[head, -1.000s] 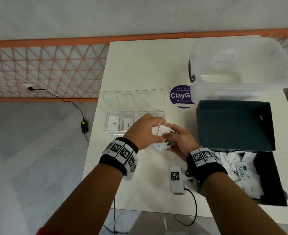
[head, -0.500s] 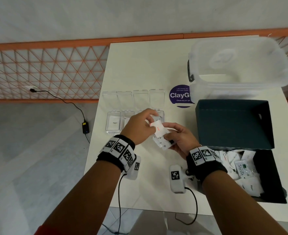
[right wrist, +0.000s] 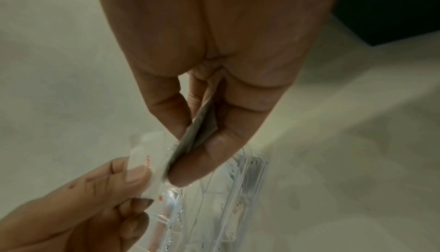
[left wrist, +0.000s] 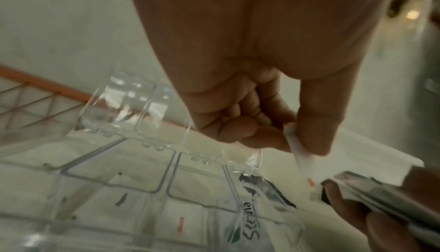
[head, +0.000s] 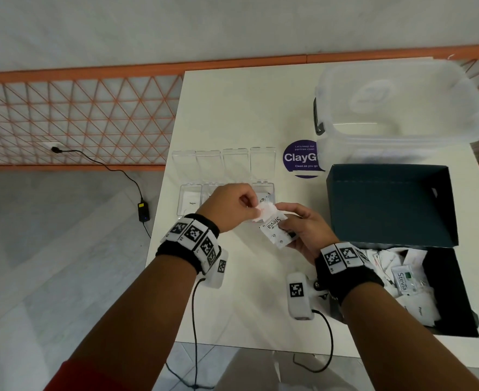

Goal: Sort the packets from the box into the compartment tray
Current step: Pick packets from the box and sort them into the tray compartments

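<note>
left hand [head: 234,206]: thumb and forefinger pinch a small white paper packet with red print [head: 265,211], other fingers curled in; held just above the near edge of the tray.
right hand [head: 303,230]: fingers and thumb clamped on a thin stack of white packets, top one printed "Stevia" [head: 273,227]; stack edge touches or nearly touches the red-print packet, can't tell which.
tray: clear plastic four-compartment tray with hinged lids open [head: 189,200], at 9 o'clock from the box. Leftmost cell holds a white "Sugar" packet [head: 192,202]; rightmost cell holds a Stevia packet [left wrist: 250,216]; the left wrist view shows packets in the middle cells too, print too blurred to read.
box: dark teal cardboard box, lid flipped up [head: 393,204], at table's right side, 3 o'clock from the hands; loose white packets piled inside [head: 407,280].
table: white tabletop [head: 232,114].
other: big translucent plastic tub [head: 396,108] at 12 o'clock from the box; round purple "ClayGo" sticker [head: 298,159] between tub and tray.
</note>
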A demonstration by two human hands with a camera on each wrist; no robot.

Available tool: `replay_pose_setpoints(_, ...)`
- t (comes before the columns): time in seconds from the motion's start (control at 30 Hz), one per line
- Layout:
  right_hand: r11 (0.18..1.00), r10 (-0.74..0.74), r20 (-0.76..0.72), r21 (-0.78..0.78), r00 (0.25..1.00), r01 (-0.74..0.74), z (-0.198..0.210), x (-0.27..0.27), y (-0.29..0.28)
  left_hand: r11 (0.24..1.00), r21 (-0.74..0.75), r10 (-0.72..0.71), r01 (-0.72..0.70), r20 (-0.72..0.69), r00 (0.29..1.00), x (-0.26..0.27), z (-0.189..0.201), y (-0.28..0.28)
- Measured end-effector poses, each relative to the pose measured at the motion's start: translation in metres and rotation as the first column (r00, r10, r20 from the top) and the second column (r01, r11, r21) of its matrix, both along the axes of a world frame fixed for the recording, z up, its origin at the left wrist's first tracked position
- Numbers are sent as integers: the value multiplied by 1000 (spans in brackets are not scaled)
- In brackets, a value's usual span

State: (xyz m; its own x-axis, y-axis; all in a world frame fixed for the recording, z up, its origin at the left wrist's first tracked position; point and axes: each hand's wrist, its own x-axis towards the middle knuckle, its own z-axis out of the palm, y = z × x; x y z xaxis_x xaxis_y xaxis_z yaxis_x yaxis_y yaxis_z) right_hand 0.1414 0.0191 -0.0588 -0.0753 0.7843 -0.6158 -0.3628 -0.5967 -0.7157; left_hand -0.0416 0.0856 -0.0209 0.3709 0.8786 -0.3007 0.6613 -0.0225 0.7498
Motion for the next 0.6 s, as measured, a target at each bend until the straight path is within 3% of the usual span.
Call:
replay_pose_setpoints(0.17, 1000, -1, 1, -4, 1000, 1, -1, 0, 1, 974, -38, 224, -222, 67, 972, -12, -8, 5)
replay_pose_setpoints(0.3, 1000, -4, 12, -11, 1000, 4, -2, 0, 1, 955, 29, 295, -295, 2, 956, -16, -20, 7)
replay_pose_setpoints(0.43, 1000, -8, 14, -20, 1000, 8, -3, -1, 1, 949, 118, 304, -291, -114, 946, -15, -29, 13)
replay_pose_setpoints(0.6, 1000, -13, 15, -24, 1000, 13, -4, -1, 4, 976, 97, 210, -193, -215, 954, -12, -29, 16)
